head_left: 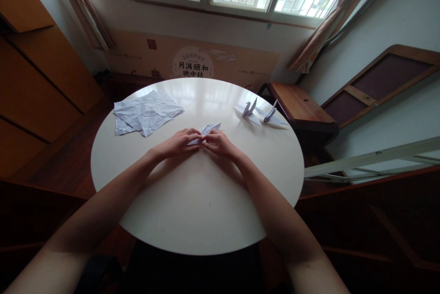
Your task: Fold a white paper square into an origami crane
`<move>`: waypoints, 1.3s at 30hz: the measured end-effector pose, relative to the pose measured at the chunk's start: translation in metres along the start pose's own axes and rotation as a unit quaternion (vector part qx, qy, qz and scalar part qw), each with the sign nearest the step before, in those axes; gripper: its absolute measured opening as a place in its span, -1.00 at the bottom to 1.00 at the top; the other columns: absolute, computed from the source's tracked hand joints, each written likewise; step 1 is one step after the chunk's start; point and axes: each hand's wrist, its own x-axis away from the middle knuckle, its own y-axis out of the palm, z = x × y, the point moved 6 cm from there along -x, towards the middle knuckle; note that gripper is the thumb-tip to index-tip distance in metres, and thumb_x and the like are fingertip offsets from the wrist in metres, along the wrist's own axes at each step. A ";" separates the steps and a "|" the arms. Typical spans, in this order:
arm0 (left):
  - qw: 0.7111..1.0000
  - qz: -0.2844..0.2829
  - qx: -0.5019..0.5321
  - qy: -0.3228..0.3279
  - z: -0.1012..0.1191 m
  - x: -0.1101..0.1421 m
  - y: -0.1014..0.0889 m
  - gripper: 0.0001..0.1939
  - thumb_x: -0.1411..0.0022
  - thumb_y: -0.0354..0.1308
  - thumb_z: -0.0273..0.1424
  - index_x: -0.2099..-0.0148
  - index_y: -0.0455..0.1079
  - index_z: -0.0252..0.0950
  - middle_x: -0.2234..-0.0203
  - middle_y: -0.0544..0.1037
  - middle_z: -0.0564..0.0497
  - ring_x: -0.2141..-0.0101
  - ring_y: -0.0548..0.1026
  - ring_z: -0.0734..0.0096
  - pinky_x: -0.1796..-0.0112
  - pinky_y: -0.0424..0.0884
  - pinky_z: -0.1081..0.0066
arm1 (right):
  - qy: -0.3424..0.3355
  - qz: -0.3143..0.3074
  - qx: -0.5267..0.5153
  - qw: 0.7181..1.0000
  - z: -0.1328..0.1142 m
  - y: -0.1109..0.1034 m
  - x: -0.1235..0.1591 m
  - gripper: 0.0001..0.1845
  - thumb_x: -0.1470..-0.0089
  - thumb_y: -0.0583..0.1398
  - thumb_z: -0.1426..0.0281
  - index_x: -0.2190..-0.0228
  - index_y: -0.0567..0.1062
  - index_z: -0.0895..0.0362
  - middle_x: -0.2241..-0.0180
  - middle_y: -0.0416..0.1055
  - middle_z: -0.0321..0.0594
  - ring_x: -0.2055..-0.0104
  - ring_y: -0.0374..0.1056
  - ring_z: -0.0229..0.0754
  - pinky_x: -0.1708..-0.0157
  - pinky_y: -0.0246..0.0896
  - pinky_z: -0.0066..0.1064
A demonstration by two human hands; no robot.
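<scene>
Near the middle of the white table, a small piece of folded white paper (211, 127) lies between my two hands. My left hand (181, 141) is closed on its left part, fingertips against the paper. From the other side my right hand (220, 143) pinches it, and the fingertips of both hands nearly meet. A pointed end of the paper sticks out beyond my fingers, toward the window; the rest is hidden under them. Two finished paper cranes, a left one (249, 109) and a right one (271, 113), stand at the table's far right.
Creased paper sheets (147, 111) lie overlapping at the far left of the round white table (192, 220). Beyond the right edge stands a wooden stool or small cabinet (299, 103). A printed cardboard panel (134, 58) is behind the table, below the windows.
</scene>
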 end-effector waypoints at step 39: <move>1.000 -0.004 0.006 -0.004 0.002 0.000 -0.001 -0.56 -0.49 0.04 -0.07 -0.20 0.48 -0.18 -0.16 0.45 -0.17 -0.15 0.44 0.01 -0.25 0.33 0.04 | -0.001 0.006 -0.001 1.000 -0.004 -0.002 0.000 -0.85 -0.22 0.32 0.40 0.18 0.71 0.05 0.23 0.47 -0.17 0.17 0.38 -0.15 0.06 0.30 -0.25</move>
